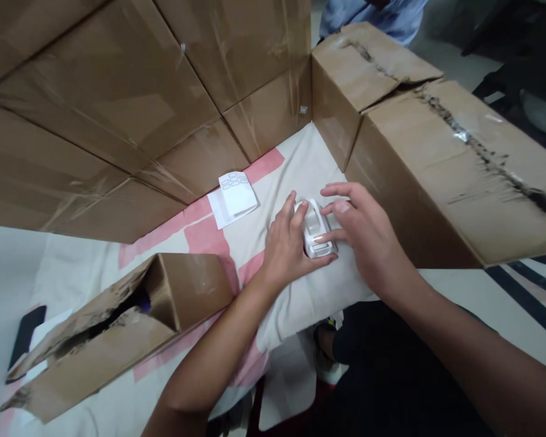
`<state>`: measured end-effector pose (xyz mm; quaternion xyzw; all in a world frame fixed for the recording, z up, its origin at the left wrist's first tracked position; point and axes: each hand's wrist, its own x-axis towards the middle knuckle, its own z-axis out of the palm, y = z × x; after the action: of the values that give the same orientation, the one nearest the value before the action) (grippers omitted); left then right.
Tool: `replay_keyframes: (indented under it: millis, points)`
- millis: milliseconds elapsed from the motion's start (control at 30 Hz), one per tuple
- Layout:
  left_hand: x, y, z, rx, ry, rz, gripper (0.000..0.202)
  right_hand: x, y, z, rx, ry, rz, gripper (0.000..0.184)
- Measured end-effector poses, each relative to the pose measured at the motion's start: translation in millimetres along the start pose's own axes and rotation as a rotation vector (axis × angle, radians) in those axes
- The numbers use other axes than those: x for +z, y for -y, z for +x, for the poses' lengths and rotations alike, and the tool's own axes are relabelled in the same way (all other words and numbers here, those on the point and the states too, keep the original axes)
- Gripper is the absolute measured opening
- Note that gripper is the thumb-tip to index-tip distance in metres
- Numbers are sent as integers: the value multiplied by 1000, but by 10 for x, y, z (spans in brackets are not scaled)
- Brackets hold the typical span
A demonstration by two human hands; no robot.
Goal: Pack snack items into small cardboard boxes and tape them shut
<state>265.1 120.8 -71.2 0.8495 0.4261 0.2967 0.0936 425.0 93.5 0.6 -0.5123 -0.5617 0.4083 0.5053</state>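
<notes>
A small white plastic device lies on a white and pink cloth. My left hand grips its left side, with fingers curled over the top and the thumb under its near end. My right hand rests against its right side, fingers bent and touching the device's top and near end. Both hands meet around the device.
A folded white paper sheet lies on the cloth behind my hands. Large cardboard boxes wall the back and the right side. A small open cardboard box lies at the left. A dark phone sits at far left.
</notes>
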Motion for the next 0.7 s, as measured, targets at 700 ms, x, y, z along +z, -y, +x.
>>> replay_keyframes:
  millis: [700]
  points:
    - [40,50,-43,-46,-66,26,112,-147,232,-694,72,-3,-40,24]
